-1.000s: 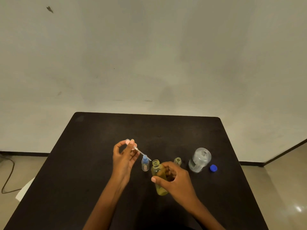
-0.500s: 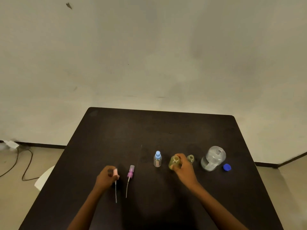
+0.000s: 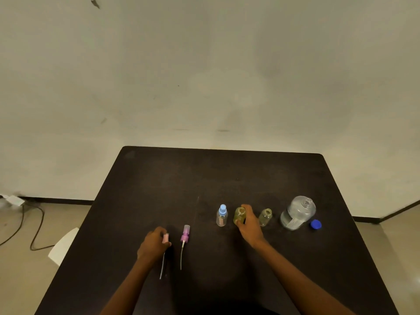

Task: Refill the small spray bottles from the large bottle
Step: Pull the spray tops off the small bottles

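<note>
Sprayer head (image 3: 166,238) (pink) in L hand (image 3: 153,244), yellow btl (image 3: 239,215) in R hand (image 3: 250,226)

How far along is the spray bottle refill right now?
Done: large bottle uncapped, blue cap beside it; purple spray head off. In hand: right hand grips a yellow-filled small bottle, left hand holds the pink spray head. Left: the other open bottle looks mostly empty; the blue-topped bottle has its top on.

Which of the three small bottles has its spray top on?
The leftmost one, the blue-topped bottle. The yellow bottle in the right hand and the clear bottle beside the large bottle are uncapped.
</note>
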`<control>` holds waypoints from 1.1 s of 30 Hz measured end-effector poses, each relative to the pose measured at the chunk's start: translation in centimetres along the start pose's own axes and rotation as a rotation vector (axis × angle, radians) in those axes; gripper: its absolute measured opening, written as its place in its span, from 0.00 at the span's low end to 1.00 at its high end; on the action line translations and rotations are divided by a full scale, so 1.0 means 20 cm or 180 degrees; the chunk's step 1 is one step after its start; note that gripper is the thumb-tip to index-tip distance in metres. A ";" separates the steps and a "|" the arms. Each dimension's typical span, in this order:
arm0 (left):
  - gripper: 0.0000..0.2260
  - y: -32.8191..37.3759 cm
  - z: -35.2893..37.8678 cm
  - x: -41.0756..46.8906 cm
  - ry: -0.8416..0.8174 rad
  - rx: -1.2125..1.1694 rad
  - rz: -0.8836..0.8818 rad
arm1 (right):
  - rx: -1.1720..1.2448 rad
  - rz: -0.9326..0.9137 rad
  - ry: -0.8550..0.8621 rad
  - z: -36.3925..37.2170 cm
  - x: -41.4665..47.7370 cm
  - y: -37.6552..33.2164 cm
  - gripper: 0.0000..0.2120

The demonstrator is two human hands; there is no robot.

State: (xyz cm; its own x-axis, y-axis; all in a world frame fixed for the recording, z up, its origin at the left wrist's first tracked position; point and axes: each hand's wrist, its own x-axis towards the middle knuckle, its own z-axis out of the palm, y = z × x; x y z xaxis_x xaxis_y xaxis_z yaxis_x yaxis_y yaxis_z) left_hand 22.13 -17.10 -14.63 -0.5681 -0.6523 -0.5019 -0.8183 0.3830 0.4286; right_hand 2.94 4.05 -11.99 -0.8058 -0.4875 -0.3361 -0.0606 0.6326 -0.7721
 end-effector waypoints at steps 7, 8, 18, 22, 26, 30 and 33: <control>0.21 0.01 0.00 0.01 -0.0027 -0.0091 -0.0060 | -0.1176 -0.0544 0.0332 -0.04 -0.04 -0.09 0.35; 0.21 0.01 0.00 0.01 -0.0018 -0.0146 -0.0090 | -0.1406 -0.0684 0.0424 -0.05 -0.05 -0.11 0.34; 0.19 0.00 0.00 -0.03 0.0125 -0.0729 -0.0361 | -0.2096 -0.0836 0.0172 0.00 0.01 -0.20 0.18; 0.19 -0.02 -0.01 -0.05 0.0180 -0.0842 -0.0403 | -0.2032 -0.0837 0.0244 0.01 0.01 -0.24 0.15; 0.18 -0.04 -0.04 -0.05 0.0243 -0.1139 -0.0505 | -0.1844 -0.0925 0.0348 0.01 0.00 -0.26 0.14; 0.21 -0.04 -0.07 -0.06 0.0383 -0.1331 -0.0541 | -0.1315 -0.1179 0.0492 -0.03 -0.02 -0.29 0.15; 0.26 0.00 -0.12 -0.07 0.0651 -0.1626 -0.0382 | -0.0196 -0.0947 0.0318 -0.10 -0.08 -0.35 0.10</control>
State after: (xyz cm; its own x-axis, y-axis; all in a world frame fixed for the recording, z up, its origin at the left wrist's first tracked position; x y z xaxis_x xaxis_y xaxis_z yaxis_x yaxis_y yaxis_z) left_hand 23.11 -17.68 -12.15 -0.4033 -0.8048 -0.4355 -0.7010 -0.0342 0.7124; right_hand 3.53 1.63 -4.98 -0.8010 -0.5971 -0.0435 -0.3355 0.5079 -0.7934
